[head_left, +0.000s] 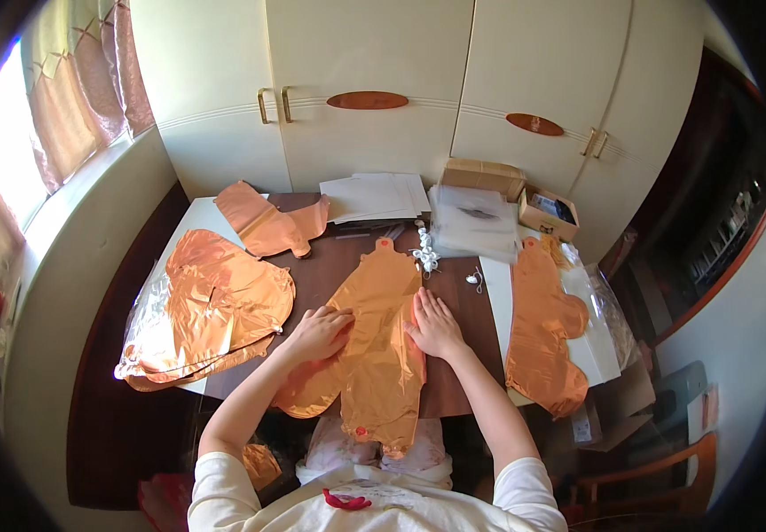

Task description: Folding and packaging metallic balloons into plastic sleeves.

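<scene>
A flat, uninflated copper-orange foil balloon [378, 355] lies lengthwise before me, its lower end hanging over the table's near edge. My left hand [319, 332] rests on its left side, fingers stretched toward the middle. On the right side, my right hand [433, 324] presses flat with its fingers pointing away from me. Neither hand grips anything. At the left lies a pile of wider, crinkled foil balloons [223, 297] with clear plastic by it. Another foil balloon [272, 222] is behind that pile, and a curvy-edged foil balloon [542, 337] lies at the right.
White sheets [374, 197] and clear plastic sleeves [474, 217] sit at the back of the brown table [463, 381]. Small white pieces [425, 248] and a white tag [474, 278] lie before them. A small open box [549, 213] stands back right, near cupboards [365, 53].
</scene>
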{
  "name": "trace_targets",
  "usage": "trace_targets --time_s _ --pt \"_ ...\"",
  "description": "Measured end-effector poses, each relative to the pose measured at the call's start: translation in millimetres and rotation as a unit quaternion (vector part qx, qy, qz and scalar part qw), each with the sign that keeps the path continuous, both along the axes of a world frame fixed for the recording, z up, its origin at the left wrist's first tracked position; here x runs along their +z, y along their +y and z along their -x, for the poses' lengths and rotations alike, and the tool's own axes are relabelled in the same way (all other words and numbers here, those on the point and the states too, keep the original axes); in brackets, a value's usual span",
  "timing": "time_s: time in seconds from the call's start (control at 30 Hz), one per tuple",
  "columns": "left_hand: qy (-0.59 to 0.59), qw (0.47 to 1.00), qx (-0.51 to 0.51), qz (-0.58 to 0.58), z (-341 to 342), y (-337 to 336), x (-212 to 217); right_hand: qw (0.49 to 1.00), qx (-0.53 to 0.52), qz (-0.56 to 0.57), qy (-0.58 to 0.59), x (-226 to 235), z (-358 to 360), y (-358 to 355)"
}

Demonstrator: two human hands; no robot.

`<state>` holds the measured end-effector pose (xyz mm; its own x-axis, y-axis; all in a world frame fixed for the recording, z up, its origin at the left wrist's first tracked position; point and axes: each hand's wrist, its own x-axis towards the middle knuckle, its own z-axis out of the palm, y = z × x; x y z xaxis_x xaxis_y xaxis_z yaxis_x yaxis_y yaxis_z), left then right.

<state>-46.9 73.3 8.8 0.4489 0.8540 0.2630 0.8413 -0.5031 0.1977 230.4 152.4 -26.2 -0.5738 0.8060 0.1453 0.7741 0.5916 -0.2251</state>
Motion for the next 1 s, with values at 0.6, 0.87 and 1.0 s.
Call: trace_targets --time_s 0.6,0.87,1.0 --pt "0.02 1.0 0.011 0.0 -20 -4 0 0.999 -0.031 0.017 -0.039 11 2 22" --pt "0.035 0.999 0.025 -0.009 -7 -24 2 0.997 -0.024 0.031 -0.062 14 22 7" --pt "0.041 0.999 0.034 0.003 -6 -31 5 0.998 -0.02 0.023 -0.053 8 27 3"
